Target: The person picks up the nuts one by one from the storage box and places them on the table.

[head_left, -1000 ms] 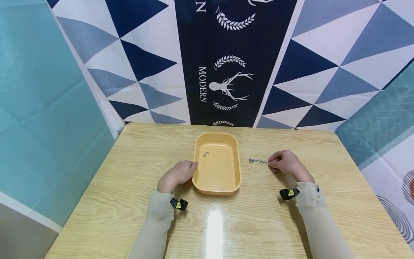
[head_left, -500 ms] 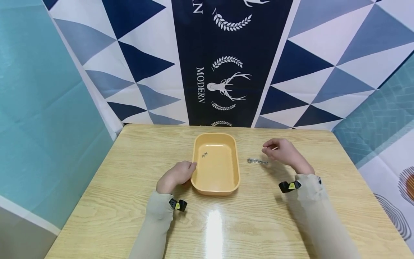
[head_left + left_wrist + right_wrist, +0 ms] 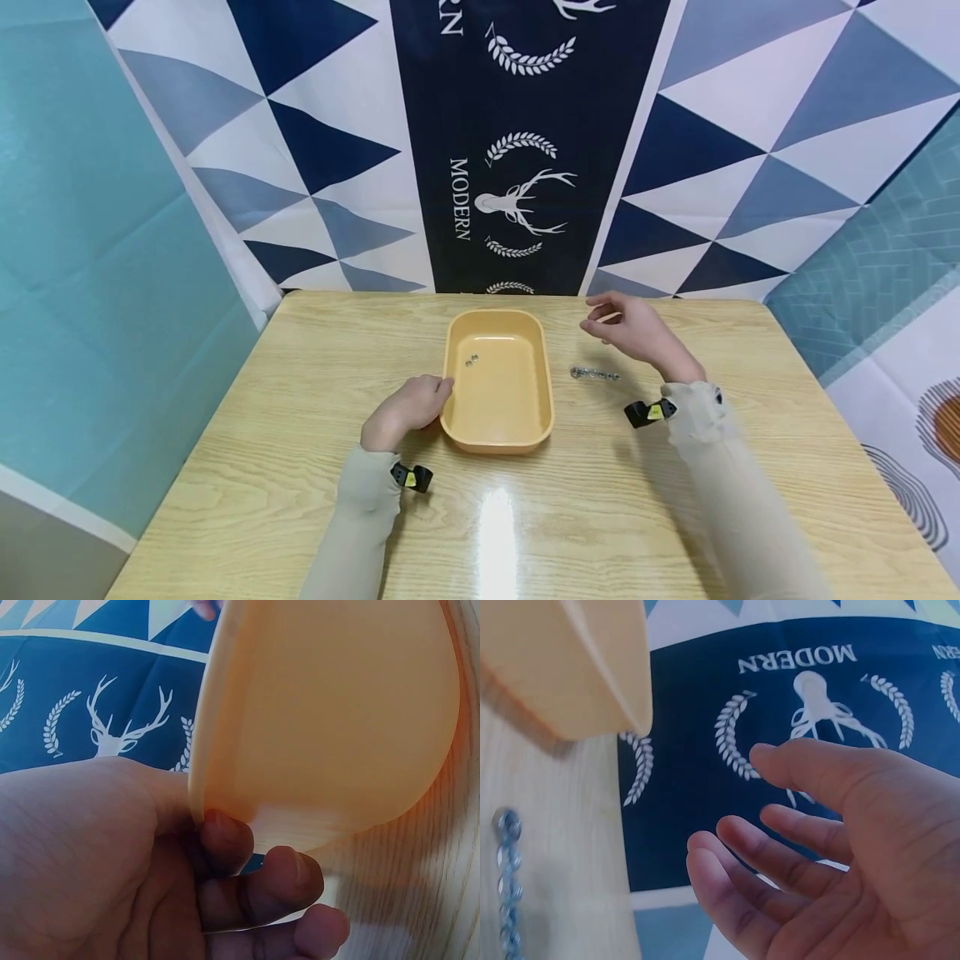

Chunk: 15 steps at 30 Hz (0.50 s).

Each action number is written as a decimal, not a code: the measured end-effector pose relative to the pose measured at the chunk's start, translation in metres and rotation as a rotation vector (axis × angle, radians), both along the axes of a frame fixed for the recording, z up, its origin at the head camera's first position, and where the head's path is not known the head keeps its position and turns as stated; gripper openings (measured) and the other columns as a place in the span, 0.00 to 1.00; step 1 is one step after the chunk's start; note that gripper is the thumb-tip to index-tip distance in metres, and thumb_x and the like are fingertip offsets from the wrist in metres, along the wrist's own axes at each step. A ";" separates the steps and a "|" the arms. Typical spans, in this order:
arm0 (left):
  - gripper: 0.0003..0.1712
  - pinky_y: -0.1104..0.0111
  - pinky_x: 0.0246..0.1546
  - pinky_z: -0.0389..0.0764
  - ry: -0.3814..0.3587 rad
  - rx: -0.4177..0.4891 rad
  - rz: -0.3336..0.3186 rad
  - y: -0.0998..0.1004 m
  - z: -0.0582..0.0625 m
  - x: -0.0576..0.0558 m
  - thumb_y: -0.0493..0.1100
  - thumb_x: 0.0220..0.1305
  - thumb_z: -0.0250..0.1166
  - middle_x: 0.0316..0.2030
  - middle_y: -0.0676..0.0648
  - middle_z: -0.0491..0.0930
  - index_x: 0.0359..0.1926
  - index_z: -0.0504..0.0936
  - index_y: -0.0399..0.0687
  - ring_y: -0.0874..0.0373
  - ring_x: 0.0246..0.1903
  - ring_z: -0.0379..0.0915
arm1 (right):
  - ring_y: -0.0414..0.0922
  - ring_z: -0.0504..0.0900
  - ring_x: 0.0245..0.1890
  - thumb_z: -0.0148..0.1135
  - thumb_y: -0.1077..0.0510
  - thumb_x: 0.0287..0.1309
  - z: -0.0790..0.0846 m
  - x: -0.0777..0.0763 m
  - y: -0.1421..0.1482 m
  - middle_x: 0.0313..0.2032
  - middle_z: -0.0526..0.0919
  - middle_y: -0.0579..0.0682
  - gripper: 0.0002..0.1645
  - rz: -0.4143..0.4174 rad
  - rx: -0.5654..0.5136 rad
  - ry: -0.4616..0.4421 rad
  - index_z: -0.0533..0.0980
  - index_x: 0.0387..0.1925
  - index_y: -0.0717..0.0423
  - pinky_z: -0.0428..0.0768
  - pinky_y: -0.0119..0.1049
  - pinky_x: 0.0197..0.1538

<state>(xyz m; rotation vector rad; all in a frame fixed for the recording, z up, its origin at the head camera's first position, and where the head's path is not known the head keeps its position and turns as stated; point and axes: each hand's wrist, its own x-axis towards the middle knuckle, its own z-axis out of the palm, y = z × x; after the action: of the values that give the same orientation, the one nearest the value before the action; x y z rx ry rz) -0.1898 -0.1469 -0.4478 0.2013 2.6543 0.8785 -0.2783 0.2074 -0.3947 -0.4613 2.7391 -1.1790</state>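
Observation:
A yellow plastic tray (image 3: 501, 400) stands on the table, with two small metal nuts (image 3: 472, 361) lying in its left part. My left hand (image 3: 408, 408) grips the tray's left rim, thumb over the edge and fingers under the outer wall, as the left wrist view also shows. To the right of the tray lies a short row of small shiny metal nuts (image 3: 595, 374), seen too in the right wrist view as a line of nuts (image 3: 508, 889). Above and behind that row is my right hand (image 3: 633, 329), raised, thumb and fingers apart and nothing between them.
The wooden table (image 3: 322, 350) runs back to a patterned cloth wall (image 3: 517, 167) with a deer print. A teal cloth (image 3: 112, 250) hangs at the left side. Each wrist carries a small black camera, such as the right one (image 3: 649, 412).
My right hand has left the right end of the nut row and risen back and to the left, its fingers spreading. The row still lies there, and my left hand keeps its grip on the tray.

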 end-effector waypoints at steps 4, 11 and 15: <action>0.30 0.64 0.33 0.72 -0.010 -0.001 0.006 0.000 0.000 0.000 0.52 0.84 0.37 0.24 0.45 0.73 0.34 0.80 0.43 0.55 0.22 0.68 | 0.60 0.84 0.55 0.65 0.46 0.69 0.006 -0.004 -0.010 0.57 0.81 0.63 0.37 0.014 -0.019 -0.010 0.67 0.71 0.60 0.85 0.48 0.52; 0.29 0.63 0.35 0.73 -0.006 -0.006 0.000 -0.001 0.001 0.000 0.51 0.84 0.37 0.25 0.45 0.73 0.35 0.81 0.43 0.54 0.23 0.69 | 0.60 0.81 0.59 0.67 0.45 0.67 0.012 -0.010 -0.027 0.61 0.78 0.61 0.41 0.011 -0.055 0.016 0.64 0.74 0.54 0.82 0.53 0.55; 0.29 0.63 0.34 0.73 -0.010 -0.002 0.002 0.000 0.000 -0.001 0.52 0.84 0.37 0.24 0.46 0.73 0.34 0.80 0.44 0.55 0.22 0.69 | 0.59 0.81 0.58 0.68 0.48 0.67 0.012 -0.013 -0.038 0.61 0.78 0.61 0.40 0.010 -0.108 0.032 0.64 0.74 0.55 0.82 0.52 0.56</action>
<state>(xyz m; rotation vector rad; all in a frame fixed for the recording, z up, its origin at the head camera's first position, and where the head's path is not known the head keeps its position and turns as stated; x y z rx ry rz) -0.1904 -0.1467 -0.4477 0.1930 2.6462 0.8751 -0.2913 0.1696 -0.3832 -0.5099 2.7055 -1.3331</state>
